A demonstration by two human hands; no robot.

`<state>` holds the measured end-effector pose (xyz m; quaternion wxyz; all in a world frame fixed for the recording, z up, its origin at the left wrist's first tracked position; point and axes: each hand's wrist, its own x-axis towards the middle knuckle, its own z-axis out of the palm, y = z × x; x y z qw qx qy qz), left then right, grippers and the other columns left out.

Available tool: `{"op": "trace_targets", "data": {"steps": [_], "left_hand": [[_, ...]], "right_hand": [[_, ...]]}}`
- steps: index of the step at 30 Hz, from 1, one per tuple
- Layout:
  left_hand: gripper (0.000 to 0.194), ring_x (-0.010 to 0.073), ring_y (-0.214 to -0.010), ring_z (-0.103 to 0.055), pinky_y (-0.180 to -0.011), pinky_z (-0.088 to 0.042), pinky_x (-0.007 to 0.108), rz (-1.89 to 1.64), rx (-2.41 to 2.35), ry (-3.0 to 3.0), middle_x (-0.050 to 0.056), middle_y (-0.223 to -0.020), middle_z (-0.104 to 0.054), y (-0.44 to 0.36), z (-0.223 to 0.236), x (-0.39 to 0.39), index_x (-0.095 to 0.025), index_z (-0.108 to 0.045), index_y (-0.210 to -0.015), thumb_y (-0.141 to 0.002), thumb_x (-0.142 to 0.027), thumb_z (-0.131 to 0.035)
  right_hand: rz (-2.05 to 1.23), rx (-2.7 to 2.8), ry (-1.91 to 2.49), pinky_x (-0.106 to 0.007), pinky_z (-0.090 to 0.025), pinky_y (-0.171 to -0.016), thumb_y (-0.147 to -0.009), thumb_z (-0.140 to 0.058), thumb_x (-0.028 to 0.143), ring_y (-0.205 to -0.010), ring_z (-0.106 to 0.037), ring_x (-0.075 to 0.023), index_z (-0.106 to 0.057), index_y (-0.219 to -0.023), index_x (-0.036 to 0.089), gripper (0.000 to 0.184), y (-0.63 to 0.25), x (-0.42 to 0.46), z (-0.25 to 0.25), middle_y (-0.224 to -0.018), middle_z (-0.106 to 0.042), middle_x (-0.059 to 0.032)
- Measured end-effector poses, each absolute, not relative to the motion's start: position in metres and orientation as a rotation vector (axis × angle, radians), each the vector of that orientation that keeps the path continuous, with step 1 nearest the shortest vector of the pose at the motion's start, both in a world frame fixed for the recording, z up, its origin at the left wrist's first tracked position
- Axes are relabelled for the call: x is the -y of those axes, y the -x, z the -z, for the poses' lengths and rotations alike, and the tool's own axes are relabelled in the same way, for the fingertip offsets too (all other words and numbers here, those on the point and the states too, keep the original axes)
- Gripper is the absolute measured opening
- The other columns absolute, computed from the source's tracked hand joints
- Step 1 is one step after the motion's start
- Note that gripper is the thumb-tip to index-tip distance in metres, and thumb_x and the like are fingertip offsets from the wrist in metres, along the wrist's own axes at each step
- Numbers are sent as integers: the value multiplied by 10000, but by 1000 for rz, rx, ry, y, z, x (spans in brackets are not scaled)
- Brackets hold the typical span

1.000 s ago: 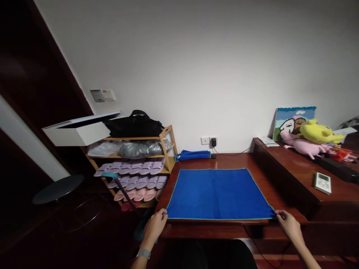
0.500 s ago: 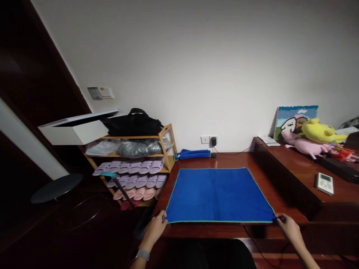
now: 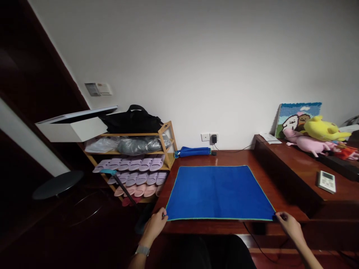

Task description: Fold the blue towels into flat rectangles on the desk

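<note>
A blue cloth with a green hem lies spread flat on the dark wooden table. My left hand pinches its near left corner. At the near right corner, my right hand pinches the cloth too. Both hands sit at the table's front edge. A folded blue cloth rests at the table's far left, by the wall.
A wooden rack of slippers, with a black bag and a white box on top, stands left. A raised shelf at right holds plush toys, a picture and a remote. A charger is plugged into the wall.
The view has tilted slightly. Both hands still hold the cloth's near corners, and the cloth lies in much the same place.
</note>
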<state>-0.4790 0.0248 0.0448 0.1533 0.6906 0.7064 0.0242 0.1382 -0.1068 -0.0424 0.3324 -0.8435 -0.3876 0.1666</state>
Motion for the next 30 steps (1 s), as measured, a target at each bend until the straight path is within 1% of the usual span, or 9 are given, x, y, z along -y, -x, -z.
{"op": "trace_targets", "data": {"steps": [5, 12, 16, 18, 20, 24, 27, 29, 30], "left_hand": [[128, 192, -795, -724, -582, -336, 250, -74, -2033, -1954, -8, -821, -740, 480, -46, -25, -275, -603, -943, -963, -255, -478], [114, 187, -795, -724, -619, -363, 243, -68, -2000, -1965, -15, -809, -733, 482, -42, -26, -275, -579, -974, -956, -217, -483], [147, 193, -787, -718, -639, -378, 253, -23, -1992, -1965, -13, -818, -731, 483, -44, -25, -283, -576, -1015, -951, -203, -470], [153, 203, -812, -721, -651, -388, 263, 4, -2004, -1972, -6, -843, -739, 485, -45, -23, -289, -583, -1018, -960, -215, -463], [162, 210, -852, -723, -671, -404, 270, -27, -2028, -1980, -1, -868, -745, 488, -45, -21, -292, -596, -975, -978, -239, -442], [215, 193, -922, -711, -769, -459, 259, -264, -2022, -1979, -13, -933, -745, 492, -39, -30, -305, -626, -916, -974, -236, -431], [211, 202, -1016, -687, -881, -481, 269, -397, -1959, -2058, 1, -1020, -738, 473, -37, -55, -310, -661, -946, -941, -216, -472], [222, 216, -1059, -669, -940, -482, 298, -438, -1866, -2182, 19, -1056, -730, 443, -40, -79, -302, -678, -970, -931, -209, -481], [237, 221, -1074, -662, -961, -481, 312, -451, -1800, -2250, 30, -1071, -728, 424, -42, -93, -299, -686, -992, -934, -207, -474]], "right_hand": [[-458, 1002, 2255, -359, -547, -726, -673, -479, 567, -857, -746, -332, -685, -667, 267, 364, -140, 108, 37, -790, -780, -107], [-429, 1025, 2262, -349, -541, -700, -687, -472, 558, -821, -744, -320, -669, -644, 284, 340, -139, 107, 45, -749, -771, -91], [-438, 1049, 2256, -365, -530, -697, -672, -454, 574, -823, -739, -327, -671, -661, 287, 361, -141, 108, 52, -776, -769, -94], [-383, 1057, 2235, -393, -534, -710, -665, -463, 594, -846, -732, -345, -691, -710, 284, 387, -144, 110, 55, -826, -769, -113], [-298, 1063, 2180, -427, -544, -757, -673, -481, 600, -878, -721, -361, -705, -787, 276, 410, -147, 112, 59, -893, -766, -136], [-222, 1147, 2032, -492, -524, -936, -736, -488, 599, -983, -699, -379, -701, -912, 278, 423, -137, 104, 61, -1017, -759, -156], [-213, 1321, 1946, -507, -497, -1023, -801, -474, 592, -1077, -678, -369, -714, -1020, 284, 448, -110, 69, 54, -1117, -749, -137], [-196, 1491, 1891, -493, -484, -1065, -862, -457, 566, -1138, -661, -340, -709, -1135, 275, 472, -81, 29, 44, -1197, -730, -115], [-198, 1596, 1857, -477, -474, -1088, -901, -442, 547, -1189, -641, -321, -686, -1222, 270, 490, -64, 4, 39, -1272, -703, -102]]}}
